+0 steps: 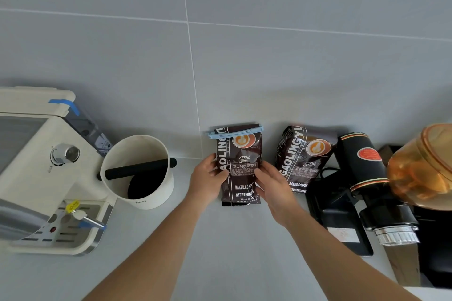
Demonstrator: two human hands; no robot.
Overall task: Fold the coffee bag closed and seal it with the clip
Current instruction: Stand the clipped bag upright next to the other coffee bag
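A dark brown coffee bag [241,154] stands upright on the white counter, against the grey tiled wall. A light blue clip [235,131] runs across its folded top, clamped on the fold. My left hand [208,179] grips the bag's left edge at mid height. My right hand [275,188] holds the bag's right edge a little lower. Both hands are closed around the bag's sides.
A second, similar coffee bag [304,156] leans just to the right. A black grinder [367,178] with an amber hopper [425,166] stands at the far right. A white knock box [138,171] and a cream espresso machine [36,166] sit to the left.
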